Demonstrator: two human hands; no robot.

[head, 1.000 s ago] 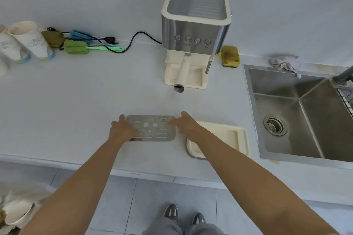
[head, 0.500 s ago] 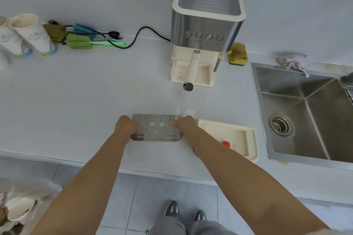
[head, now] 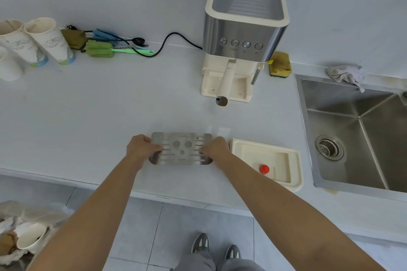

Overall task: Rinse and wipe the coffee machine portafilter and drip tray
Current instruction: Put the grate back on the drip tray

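White counter point(head: 92, 103) runs under everything. Steel sink point(head: 361, 138) well to the right of the grip, drain strainer in its floor. Coffee machine point(head: 244, 28) stands beyond the grip, against the wall, its base bay open; portafilter point(head: 226, 81) locked in, handle pointing toward the person. Cream drip tray point(head: 267, 160) lies flat on the counter just right of the right hand, a small red float point(head: 264, 169) inside it. The metal grate point(head: 181, 148) is held between both hands — left hand point(head: 141, 149) curled on its left edge, right hand point(head: 214, 147) on its right edge, thumbs on top, fingers tucked under. Whether the grate is lifted or resting cannot be told. Yellow sponge point(head: 280, 64) beyond and right, beside the machine; grey rag point(head: 345, 73) farther right at the sink's rim. Two paper cups point(head: 35, 42) far left — brushes near them.
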